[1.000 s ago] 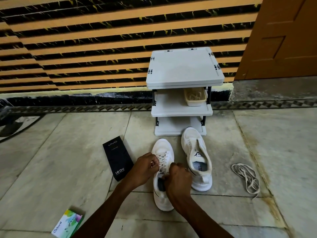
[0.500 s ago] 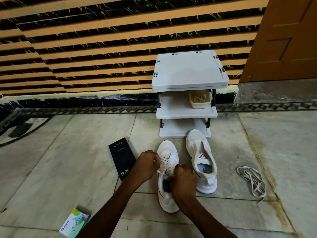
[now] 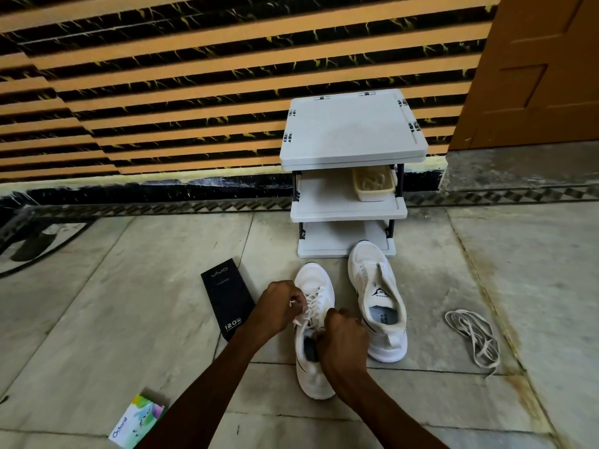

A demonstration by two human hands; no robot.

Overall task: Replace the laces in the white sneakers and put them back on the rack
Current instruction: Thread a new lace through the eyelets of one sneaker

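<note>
Your left hand pinches one end of the lace just left of the eyelets. A white tip shows between its curled fingers. Your right hand is clenched over the opening of the near sneaker, drawing on the other end of the lace. Its fingers are turned away from you, so the grasp itself is hidden.

That sneaker lies flat on the floor, toe pointing at the rack. The second sneaker sits just beside it on the right, close along its inner edge, with its toe at the front lip of the rack's bottom shelf.

On your left, the black box lies near your left wrist, its long edge angled toward the sneaker. Past it, a wide stretch of floor runs to the wall. On your right, floor separates the second sneaker from the loose laces, which lie well apart in a tangle.

A small colourful box lies near your left forearm at the lower edge of view. The rack stands against the striped wall, and a beige tub sits at the right side of its middle shelf.
</note>
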